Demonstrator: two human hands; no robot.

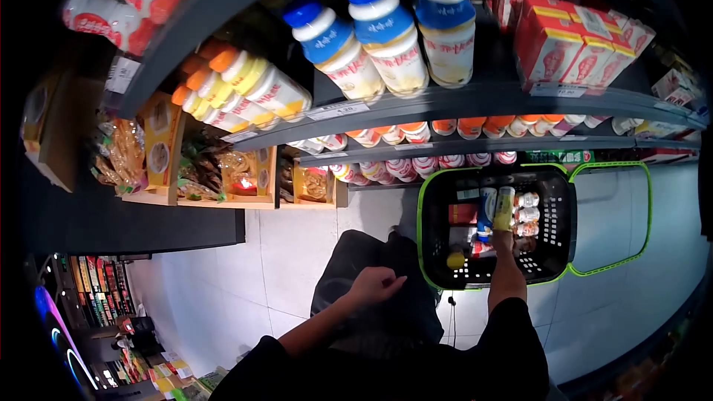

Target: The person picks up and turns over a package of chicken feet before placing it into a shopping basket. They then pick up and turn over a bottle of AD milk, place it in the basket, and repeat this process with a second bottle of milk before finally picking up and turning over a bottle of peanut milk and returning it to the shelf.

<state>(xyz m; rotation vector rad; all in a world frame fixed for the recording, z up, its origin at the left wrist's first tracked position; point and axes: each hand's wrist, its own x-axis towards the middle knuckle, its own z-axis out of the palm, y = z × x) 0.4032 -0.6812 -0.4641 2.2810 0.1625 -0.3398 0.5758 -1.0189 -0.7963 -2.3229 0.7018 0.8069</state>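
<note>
My right hand (pixel 503 239) reaches down into a black shopping basket (pixel 554 258) with a bright green rim. Its fingers are closed around the lower end of a yellow bottle (pixel 504 206). Beside that bottle lies a blue and white bottle (pixel 486 212), and on its other side is a row of small white bottles (pixel 527 214). A red box (pixel 463 214) and a round yellow-topped item (pixel 455 261) are also in the basket. Over my dark-clothed lap, my left hand (pixel 376 284) is loosely curled with nothing visible in it.
Shelves ahead hold large blue-capped bottles (pixel 384 37), red boxed drinks (pixel 572 44) and orange-capped bottles (pixel 238 82). Wooden bins (pixel 260 200) with packaged snacks stand at the left. The basket's green handle (pixel 648 212) is folded out to the right above the tiled floor (pixel 230 275).
</note>
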